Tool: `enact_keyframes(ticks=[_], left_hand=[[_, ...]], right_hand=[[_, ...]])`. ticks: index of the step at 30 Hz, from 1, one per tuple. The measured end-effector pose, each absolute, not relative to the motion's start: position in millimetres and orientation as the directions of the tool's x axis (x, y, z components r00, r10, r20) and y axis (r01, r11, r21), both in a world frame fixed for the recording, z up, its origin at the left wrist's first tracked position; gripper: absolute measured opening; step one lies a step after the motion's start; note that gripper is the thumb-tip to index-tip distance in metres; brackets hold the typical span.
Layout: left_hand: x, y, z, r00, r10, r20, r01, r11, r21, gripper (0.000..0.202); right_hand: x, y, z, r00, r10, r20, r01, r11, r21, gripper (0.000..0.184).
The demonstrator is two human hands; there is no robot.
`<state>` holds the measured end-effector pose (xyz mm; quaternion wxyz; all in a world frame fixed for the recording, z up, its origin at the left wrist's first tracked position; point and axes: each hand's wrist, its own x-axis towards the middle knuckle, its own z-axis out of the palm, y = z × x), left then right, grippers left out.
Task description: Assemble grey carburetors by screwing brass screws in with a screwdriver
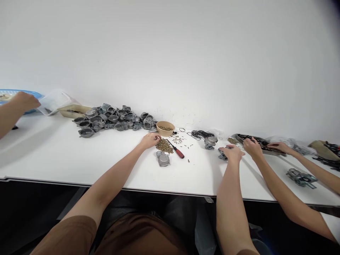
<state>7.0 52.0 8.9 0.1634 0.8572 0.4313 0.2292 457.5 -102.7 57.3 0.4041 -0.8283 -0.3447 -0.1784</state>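
My left hand (150,140) rests on the white table (53,152) at the left edge of a small heap of brass screws (164,145), fingers curled toward the heap; whether it pinches a screw is hidden. My right hand (233,153) lies closed over a grey metal casting (222,154), gripping it against the table. A grey metal cover (163,159) sits just in front of the screws. A red-handled screwdriver (175,149) lies beside the heap. A tan bowl (165,128) holding more screws stands behind it.
A big pile of grey castings (111,119) lies at the back left. Black rubber rings (199,134) and another casting (210,142) sit mid-table. A co-worker's hands (253,147) reach into a dark tray (261,143) on the right; another person's hand (25,101) is far left.
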Motion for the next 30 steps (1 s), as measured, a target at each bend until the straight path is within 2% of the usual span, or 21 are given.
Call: enact_keyframes(ticks=[3, 5, 15, 19, 23, 25, 27, 30], left_hand=[[7.4, 51.9, 8.7, 0.523, 0.814, 0.252, 0.663, -0.575, 0.479, 0.031], [7.6, 51.9, 8.2, 0.519, 0.816, 0.254, 0.666, -0.572, 0.479, 0.03], [6.9, 51.5, 7.7, 0.519, 0.816, 0.256, 0.667, -0.574, 0.475, 0.029], [6.9, 51.3, 7.1, 0.527, 0.81, 0.258, 0.66, -0.582, 0.475, 0.029], [7.5, 50.8, 7.5, 0.538, 0.802, 0.26, 0.654, -0.591, 0.472, 0.029], [7.7, 50.2, 8.5, 0.551, 0.794, 0.256, 0.648, -0.6, 0.469, 0.03], [7.5, 49.3, 9.7, 0.565, 0.786, 0.252, 0.642, -0.61, 0.464, 0.03], [7.1, 47.5, 11.2, 0.581, 0.776, 0.245, 0.638, -0.621, 0.454, 0.03]], right_hand=[[453.7, -102.1, 65.5, 0.8, 0.425, 0.424, 0.596, -0.482, -0.642, 0.024], [449.3, -102.4, 68.0, 0.828, 0.417, 0.374, 0.549, -0.476, -0.687, 0.022], [436.8, -107.8, 77.2, 0.901, 0.32, 0.294, 0.413, -0.418, -0.809, 0.025], [422.0, -116.2, 84.4, 0.903, 0.234, 0.36, 0.425, -0.377, -0.823, 0.031], [390.4, -119.0, 103.8, 0.79, 0.115, 0.603, 0.611, -0.227, -0.758, 0.043], [365.8, -106.9, 114.4, 0.678, 0.179, 0.713, 0.735, -0.128, -0.666, 0.039], [334.3, -84.9, 119.0, 0.516, 0.389, 0.763, 0.829, 0.0, -0.56, 0.032], [278.9, -46.8, 106.6, 0.136, 0.729, 0.671, 0.867, 0.24, -0.436, 0.022]])
